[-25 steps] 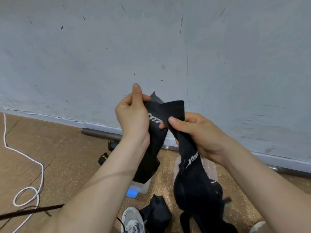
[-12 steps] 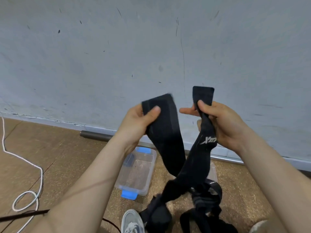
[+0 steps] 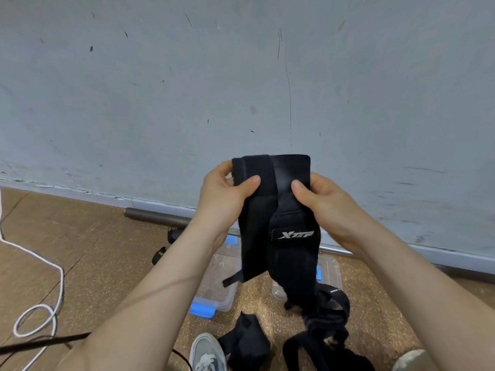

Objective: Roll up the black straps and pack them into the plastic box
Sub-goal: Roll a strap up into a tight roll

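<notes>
Both strap ends (image 3: 270,210) now meet, each hand's (image 3: 227,194) grip pinching one.

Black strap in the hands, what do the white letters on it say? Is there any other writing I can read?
"XTEP": white logo on the black strap pinched by the left hand and right hand.
Rolled black strap on the floor: white letters, too small to read.
Loose strap on the floor: white mark, too blurred to read.

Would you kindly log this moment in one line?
left hand: pinches black strap top | right hand: pinches XTEP-marked strap top | plastic box: on floor below | both unrolled
</notes>
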Demonstrator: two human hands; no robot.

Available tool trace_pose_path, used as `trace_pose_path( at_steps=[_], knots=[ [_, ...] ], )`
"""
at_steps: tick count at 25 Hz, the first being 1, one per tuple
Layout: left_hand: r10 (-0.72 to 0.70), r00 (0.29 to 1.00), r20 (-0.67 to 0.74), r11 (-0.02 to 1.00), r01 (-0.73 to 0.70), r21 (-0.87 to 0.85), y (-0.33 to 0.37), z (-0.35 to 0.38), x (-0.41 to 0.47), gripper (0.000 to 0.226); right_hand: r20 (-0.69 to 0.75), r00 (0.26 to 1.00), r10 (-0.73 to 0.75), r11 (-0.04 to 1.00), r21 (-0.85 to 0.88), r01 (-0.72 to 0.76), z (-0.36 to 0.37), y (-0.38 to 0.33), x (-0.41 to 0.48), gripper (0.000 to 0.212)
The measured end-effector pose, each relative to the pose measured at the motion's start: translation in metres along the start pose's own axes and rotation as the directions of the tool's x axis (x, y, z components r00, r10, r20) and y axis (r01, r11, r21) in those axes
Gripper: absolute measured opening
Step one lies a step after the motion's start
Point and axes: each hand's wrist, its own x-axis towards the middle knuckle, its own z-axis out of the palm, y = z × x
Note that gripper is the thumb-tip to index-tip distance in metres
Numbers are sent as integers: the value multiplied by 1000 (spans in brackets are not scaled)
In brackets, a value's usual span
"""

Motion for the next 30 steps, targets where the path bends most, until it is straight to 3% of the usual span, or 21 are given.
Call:
trace_pose_path(
  at_steps=[2,5,7,9,12,16,24,30],
  knots=[
    [125,979,-162,974,-90,207,0,-1,1,27,-60,995,-80,984,-167,69,-5,-5,-2,21],
    [258,948,-186,899,-165,405,3,-6,2,46,-126,983,-136,991,-9,136,-4,-5,-4,17],
    [293,951,-103,906,-241,349,5,-1,-4,40,-48,995,-87,989,114,92,2,-2,-3,19],
    [270,962,-32,930,-253,268,7,5,-9,30,23,997,-75,995,66,73,5,1,-2,25],
    [178,984,16,972,-178,151,3,9,-10,39,-82,991,-105,988,108,113,4,-3,0,25],
    [203,974,96,958,-218,185,1,17,-15,54,-213,974,-77,952,273,135,7,-3,2,19],
    [268,910,317,907,-349,234,5,22,-23,67,-328,941,-77,979,151,133,7,1,4,16],
    [298,900,319,838,-406,364,8,18,-19,73,-257,964,-71,978,174,118,3,-3,1,18]
  ],
)
